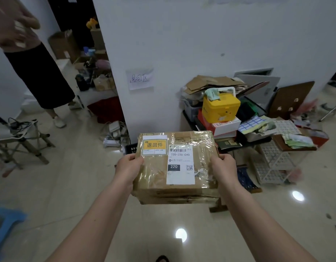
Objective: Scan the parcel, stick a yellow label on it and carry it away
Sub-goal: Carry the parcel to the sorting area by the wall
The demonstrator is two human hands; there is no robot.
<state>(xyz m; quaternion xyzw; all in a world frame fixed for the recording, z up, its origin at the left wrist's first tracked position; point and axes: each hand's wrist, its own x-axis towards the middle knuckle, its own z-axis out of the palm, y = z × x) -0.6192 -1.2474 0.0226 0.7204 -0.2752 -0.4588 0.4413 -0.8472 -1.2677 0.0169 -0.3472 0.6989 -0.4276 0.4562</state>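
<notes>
I hold a brown cardboard parcel (155,178) wrapped in clear tape out in front of me, above the floor. A yellow label (154,145) is stuck on its top left corner. A white shipping label (180,164) with a barcode sits beside it on the right. My left hand (128,168) grips the parcel's left side, and my right hand (225,167) grips its right side. No scanner is visible.
A white wall (182,44) with a handwritten paper note (139,78) stands ahead. A cluttered pile with a yellow case (221,107), boxes and sheets lies at the right. Another person (36,72) stands at the left, near a folding stool (17,137). A blue stool (4,225) sits lower left.
</notes>
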